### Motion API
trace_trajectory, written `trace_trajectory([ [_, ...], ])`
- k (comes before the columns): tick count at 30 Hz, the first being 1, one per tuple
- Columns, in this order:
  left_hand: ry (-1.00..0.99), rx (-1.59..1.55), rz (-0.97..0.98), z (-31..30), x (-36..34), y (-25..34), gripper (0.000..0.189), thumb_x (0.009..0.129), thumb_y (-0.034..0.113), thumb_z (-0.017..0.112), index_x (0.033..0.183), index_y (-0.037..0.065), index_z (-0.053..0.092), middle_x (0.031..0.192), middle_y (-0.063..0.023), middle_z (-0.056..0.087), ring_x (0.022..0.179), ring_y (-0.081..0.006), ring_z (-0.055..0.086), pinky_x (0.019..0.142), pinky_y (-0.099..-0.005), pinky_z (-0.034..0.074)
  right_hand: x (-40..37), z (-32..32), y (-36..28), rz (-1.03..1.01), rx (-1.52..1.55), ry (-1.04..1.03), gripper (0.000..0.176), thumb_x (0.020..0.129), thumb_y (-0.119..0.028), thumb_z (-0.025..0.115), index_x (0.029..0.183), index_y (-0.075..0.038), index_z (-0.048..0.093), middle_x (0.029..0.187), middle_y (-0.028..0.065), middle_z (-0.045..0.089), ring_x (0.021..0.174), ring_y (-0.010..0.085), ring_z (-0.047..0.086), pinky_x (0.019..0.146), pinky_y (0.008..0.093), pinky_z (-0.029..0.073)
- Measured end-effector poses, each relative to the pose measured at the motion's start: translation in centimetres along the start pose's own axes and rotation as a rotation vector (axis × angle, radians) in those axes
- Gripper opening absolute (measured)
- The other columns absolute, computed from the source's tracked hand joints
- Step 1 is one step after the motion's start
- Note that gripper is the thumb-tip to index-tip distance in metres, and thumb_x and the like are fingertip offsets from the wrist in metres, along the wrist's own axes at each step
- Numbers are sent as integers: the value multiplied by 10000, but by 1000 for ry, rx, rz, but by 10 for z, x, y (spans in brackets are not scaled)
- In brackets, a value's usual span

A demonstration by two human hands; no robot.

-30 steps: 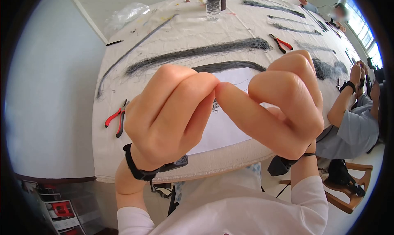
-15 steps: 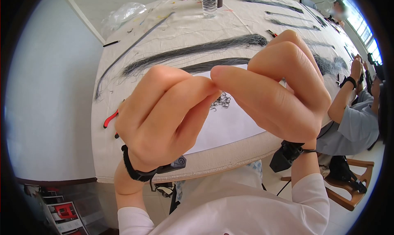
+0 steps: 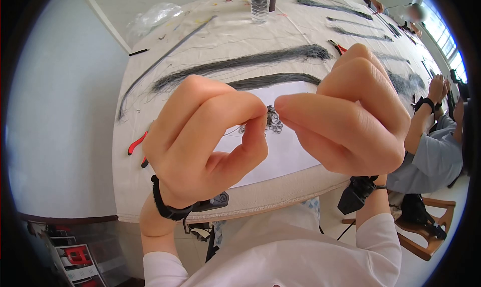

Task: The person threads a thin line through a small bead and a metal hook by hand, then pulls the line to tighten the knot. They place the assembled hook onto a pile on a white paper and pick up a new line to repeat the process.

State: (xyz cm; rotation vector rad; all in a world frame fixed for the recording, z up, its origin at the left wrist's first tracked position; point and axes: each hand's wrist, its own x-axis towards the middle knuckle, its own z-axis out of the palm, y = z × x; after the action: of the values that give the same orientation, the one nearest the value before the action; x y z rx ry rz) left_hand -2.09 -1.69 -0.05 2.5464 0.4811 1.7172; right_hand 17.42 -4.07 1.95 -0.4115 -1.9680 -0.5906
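My left hand is raised over the table, thumb and index finger pinched together; a thin line shows by its fingers, but what it grips is too small to name. Just to the right, my right hand is also closed in a pinch, its fingertips hiding anything between them. A small gap separates the two hands. Behind and below the fingertips, a pile of small metal hooks lies on a white sheet. Beyond the sheet lie a dark bundle of strands and a longer grey bundle.
Red-handled pliers lie left of my left hand, with another pair beyond my right hand. A clear bottle stands at the back. A plastic bag is back left. Co-workers' hands show at the right and far side.
My fingertips were touching or nearly so and are now apart, the right hand having shifted right. More of the hook pile shows. Another person's hands have appeared at the far side.
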Motion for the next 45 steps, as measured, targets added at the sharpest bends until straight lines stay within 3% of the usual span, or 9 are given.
trace_trajectory([
  [10,38,12,-3,-4,0,0,133,693,-54,667,789,25,617,779,-33,575,486,-29,308,425,-185,206,-4,4,-9,-10,64,-15,418,349,-89,698,757,-1,703,600,0,417,491,125,354,442,255,223],
  [19,65,38,-12,-3,0,1,129,725,-62,675,811,17,621,789,-26,554,493,-32,309,433,-182,214,-8,11,-12,20,78,-44,382,400,-60,720,776,8,706,608,4,390,489,130,352,436,264,230],
  [36,-8,87,-6,0,-1,4,208,657,-127,677,813,9,660,796,-27,601,497,-51,358,432,-191,254,3,3,-1,-107,-78,6,433,426,-239,630,766,15,719,600,4,389,486,117,341,431,243,192],
  [40,-6,82,28,2,-2,3,213,652,-128,681,818,4,662,793,-31,604,497,-58,367,430,-193,262,0,0,8,-139,-62,-12,425,443,-212,679,794,26,718,606,10,415,491,120,348,430,241,199],
  [45,-34,71,33,2,-2,5,232,646,-147,684,831,-8,670,786,-39,605,499,-61,386,428,-192,273,0,0,12,-133,-25,-28,402,450,-48,767,837,40,704,628,29,474,507,131,386,430,240,235],
])
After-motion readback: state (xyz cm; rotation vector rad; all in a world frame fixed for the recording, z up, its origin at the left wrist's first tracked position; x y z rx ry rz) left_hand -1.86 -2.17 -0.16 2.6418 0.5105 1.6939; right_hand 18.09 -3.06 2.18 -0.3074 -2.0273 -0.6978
